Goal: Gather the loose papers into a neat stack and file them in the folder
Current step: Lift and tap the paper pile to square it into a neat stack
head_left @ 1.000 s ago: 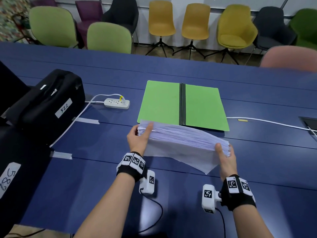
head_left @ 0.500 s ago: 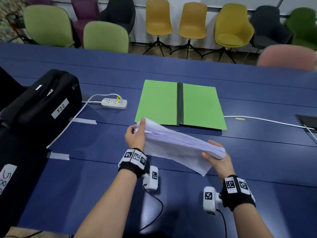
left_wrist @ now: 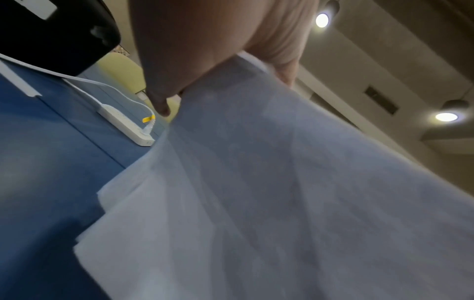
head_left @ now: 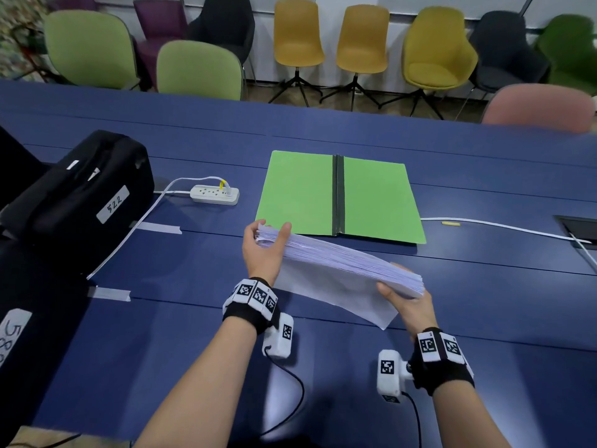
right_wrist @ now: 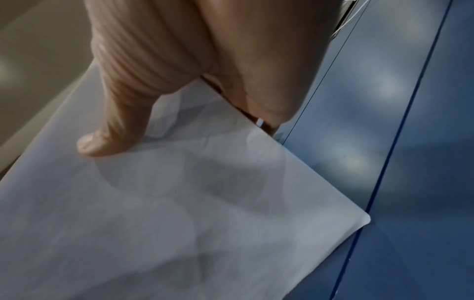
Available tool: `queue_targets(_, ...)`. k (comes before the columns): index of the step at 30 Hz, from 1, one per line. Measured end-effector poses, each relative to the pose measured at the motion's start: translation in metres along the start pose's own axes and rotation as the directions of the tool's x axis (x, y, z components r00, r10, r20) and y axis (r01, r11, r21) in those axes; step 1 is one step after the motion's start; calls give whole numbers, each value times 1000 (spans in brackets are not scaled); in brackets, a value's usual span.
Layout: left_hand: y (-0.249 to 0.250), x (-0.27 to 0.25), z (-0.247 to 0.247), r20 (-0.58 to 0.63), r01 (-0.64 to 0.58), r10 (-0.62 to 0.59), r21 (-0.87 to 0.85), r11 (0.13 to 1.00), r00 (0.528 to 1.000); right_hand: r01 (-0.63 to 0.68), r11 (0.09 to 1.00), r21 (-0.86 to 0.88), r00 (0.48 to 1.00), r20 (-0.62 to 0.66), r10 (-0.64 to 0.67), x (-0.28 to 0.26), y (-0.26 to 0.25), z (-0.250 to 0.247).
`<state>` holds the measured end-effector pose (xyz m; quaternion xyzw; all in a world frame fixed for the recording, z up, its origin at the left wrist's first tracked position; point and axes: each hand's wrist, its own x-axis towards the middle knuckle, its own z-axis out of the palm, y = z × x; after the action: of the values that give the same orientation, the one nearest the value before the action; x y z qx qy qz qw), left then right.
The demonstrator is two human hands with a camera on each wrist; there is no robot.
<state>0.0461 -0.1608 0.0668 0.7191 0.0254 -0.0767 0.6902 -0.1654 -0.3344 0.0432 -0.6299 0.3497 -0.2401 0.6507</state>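
Note:
A thick stack of white papers [head_left: 339, 263] stands tilted on its long edge on the blue table [head_left: 484, 302], leaning towards me. My left hand [head_left: 263, 247] grips its far left end, thumb on the near face. My right hand [head_left: 405, 300] holds the near right end, thumb laid on the near sheet. The wrist views show the pale stack of papers [left_wrist: 282, 192] and the paper's lower corner [right_wrist: 205, 203] resting on the table. Behind the stack, an open green folder [head_left: 300, 192] with a dark spine lies flat.
A black bag [head_left: 74, 202] labelled 522 sits at the left. A white power strip [head_left: 214, 194] and its cable lie left of the folder. Another white cable [head_left: 504, 226] runs right towards a table hatch [head_left: 580, 226]. Chairs line the far side.
The stack has tipped further towards me and its right end has dropped lower. My right thumb has shifted onto the near face; both hands keep their hold.

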Motion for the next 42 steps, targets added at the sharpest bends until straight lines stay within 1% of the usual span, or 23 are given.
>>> queue_targets(3,-5,9,-7,-35,89,-91,-57,994,995,-19,1000,-13,999,38,19,3,-1,-1)
queue_targets(6,-4,9,-12,66,144,-140,-56,988,988,-19,996,-85,991,132,31,9,1,-3)
queue_targets(9,4,5,-13,157,149,-150,18,989,976,-44,977,-207,996,67,59,10,-7,2)
queue_targets(10,9,3,-13,163,111,-123,85,990,979,-49,974,-223,998,19,54,9,-12,4)
queue_targets(11,15,2,-13,154,20,-52,204,979,987,-35,971,-237,999,-23,30,9,-18,6)
queue_targets(12,22,1,-13,165,-115,61,344,932,984,-7,964,-265,999,-50,-6,10,-26,8)
queue_targets(13,32,-3,-12,229,-287,200,463,838,953,28,949,-316,997,-58,-49,12,-34,10)
queue_targets(14,46,-10,-11,353,-457,305,530,714,885,68,925,-375,995,-46,-91,13,-44,12)
queue_targets(15,59,-16,-8,508,-593,331,542,595,796,115,892,-437,991,-10,-132,14,-57,16)
queue_targets(16,70,-21,-5,641,-687,296,528,500,708,180,854,-489,983,58,-173,13,-72,20)
queue_targets(17,80,-25,-2,720,-743,255,515,428,646,255,809,-530,967,143,-211,12,-87,25)
queue_targets(18,89,-29,0,751,-762,220,518,389,623,338,753,-564,941,227,-253,10,-102,30)
queue_targets(20,99,-35,2,752,-724,159,522,451,640,455,650,-609,890,320,-324,7,-125,39)
queue_targets(21,101,-37,1,742,-708,160,517,481,651,463,655,-597,886,324,-331,6,-133,40)
queue_targets(24,96,-35,-8,678,-644,183,526,556,712,367,773,-517,925,289,-247,11,-133,31)
queue_targets(27,89,-15,-27,615,-437,117,401,805,780,236,814,-531,963,238,-124,12,-117,8)
queue_targets(29,91,-9,-38,583,-347,113,308,886,805,203,887,-416,968,218,-120,8,-110,-1)
queue_targets(32,92,-13,-44,566,-232,81,200,952,821,161,974,-160,985,86,-149,3,-103,2)
queue_targets(34,89,-16,-44,546,-90,53,42,995,836,81,994,71,990,114,-89,-2,-98,12)
queue_targets(35,86,-17,-44,527,-12,30,-37,999,850,29,993,116,984,169,-48,-3,-91,17)
queue_targets(37,79,-18,-40,496,105,-16,-152,983,868,-11,998,69,970,241,-6,-9,-84,30)
queue_targets(38,77,-18,-39,490,128,-20,-187,974,871,-6,999,48,972,235,-6,-11,-84,35)
queue_targets(42,81,-22,-36,507,100,59,-281,955,860,157,985,70,983,83,-163,-9,-103,43)
